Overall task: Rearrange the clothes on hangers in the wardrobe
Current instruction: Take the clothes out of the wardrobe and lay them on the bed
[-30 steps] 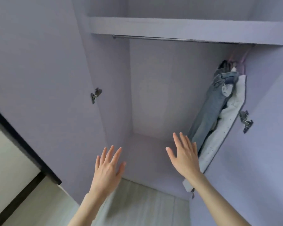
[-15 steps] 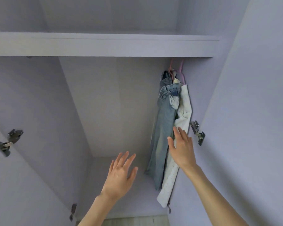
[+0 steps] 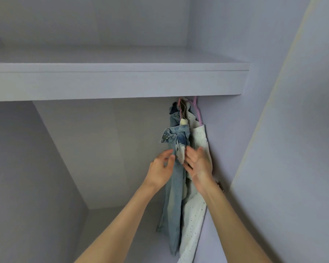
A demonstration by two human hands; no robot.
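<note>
Pale blue jeans (image 3: 174, 202) hang on a pink hanger (image 3: 180, 109) at the far right of the wardrobe. Beside them, against the right wall, a white dotted garment (image 3: 195, 221) hangs on a lilac hanger (image 3: 198, 113). My left hand (image 3: 160, 168) is raised to the jeans' left edge, its thumb and fingertips loosely bent and just touching the denim. My right hand (image 3: 199, 165) is spread in front of the white garment, with its fingers reaching the jeans' pale pocket lining (image 3: 180, 152). The shelf hides the rail.
A thick lilac shelf (image 3: 122, 84) runs across above the clothes. The wardrobe's back wall (image 3: 103, 149) and its left part hold no clothes. A metal hinge (image 3: 221, 186) sits on the right wall next to my right wrist, and the open door (image 3: 292, 168) stands at the right.
The view has tilted up and closed in on the clothes. Both hands have risen from waist height to the hanging jeans; the left hand moved right to their edge.
</note>
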